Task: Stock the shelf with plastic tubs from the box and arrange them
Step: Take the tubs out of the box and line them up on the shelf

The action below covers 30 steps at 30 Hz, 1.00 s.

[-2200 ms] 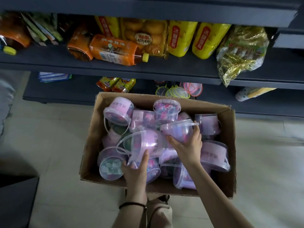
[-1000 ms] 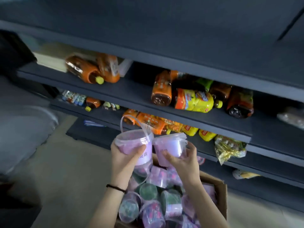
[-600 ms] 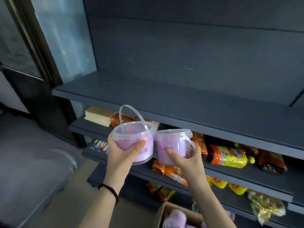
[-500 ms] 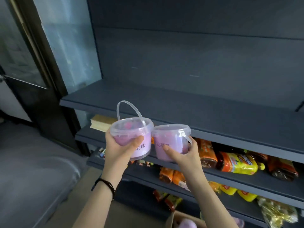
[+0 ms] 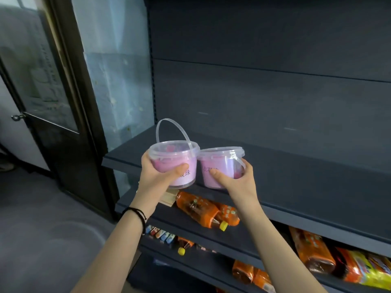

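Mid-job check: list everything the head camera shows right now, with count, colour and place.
left tub: one, purple, clear lid, handle up, in front of the upper shelf
right tub: one, purple, clear lid, handle folded down, beside the left tub
upper shelf: one, dark grey, behind the tubs
orange bottles: two, lying on the shelf below
orange packs: several, lower shelves, right
yellow packet: one, lower right edge
glass door: one, dark frame, left
wristband: one, black, left wrist
left hand: grips left tub
right hand: grips right tub

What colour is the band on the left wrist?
The band is black, clearest in the head view.
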{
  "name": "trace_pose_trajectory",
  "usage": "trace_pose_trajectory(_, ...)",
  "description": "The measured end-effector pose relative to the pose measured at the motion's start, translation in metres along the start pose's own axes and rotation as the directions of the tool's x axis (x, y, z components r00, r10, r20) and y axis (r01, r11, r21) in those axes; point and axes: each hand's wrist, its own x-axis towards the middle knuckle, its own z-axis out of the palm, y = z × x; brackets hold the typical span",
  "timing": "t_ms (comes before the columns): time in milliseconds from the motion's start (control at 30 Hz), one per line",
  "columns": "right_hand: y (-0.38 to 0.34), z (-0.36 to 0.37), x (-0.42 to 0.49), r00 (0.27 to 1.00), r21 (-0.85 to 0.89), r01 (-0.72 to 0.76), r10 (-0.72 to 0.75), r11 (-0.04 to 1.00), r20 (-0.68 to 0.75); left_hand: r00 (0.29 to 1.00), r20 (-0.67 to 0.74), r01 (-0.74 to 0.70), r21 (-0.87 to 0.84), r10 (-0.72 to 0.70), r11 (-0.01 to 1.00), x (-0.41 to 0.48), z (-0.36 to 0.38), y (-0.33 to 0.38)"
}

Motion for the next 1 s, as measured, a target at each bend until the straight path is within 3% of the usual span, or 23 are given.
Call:
trace_pose_trajectory(267,0.034,0.064,0.117,0.999,-0.056,-0.03,0.028,0.998,-0.037,0.994,-0.111,-0.005,0.078,0.014,0.997,0.142,-0.023,-0.05)
trace_pose_trajectory(500,0.055,0.112,0.185,0.999,-0.075,0.003,-0.007,0.997,-0.05,0.992,-0.109,-0.05,0.156,0.067,0.986,0.233,-0.03,-0.084)
trace_pose_trajectory(767,0.073,0.15,0.223,0.995,-0.241,0.007,-0.032,0.97,-0.099,0.993,0.118,-0.045,0.179,0.024,0.983,0.319,-0.059,-0.119)
trace_pose_trajectory(1000,0.071,0.174,0.234,0.973,-0.362,-0.082,-0.004,0.929,-0.231,0.953,0.296,-0.126,0.167,0.073,0.978,0.369,-0.08,-0.129)
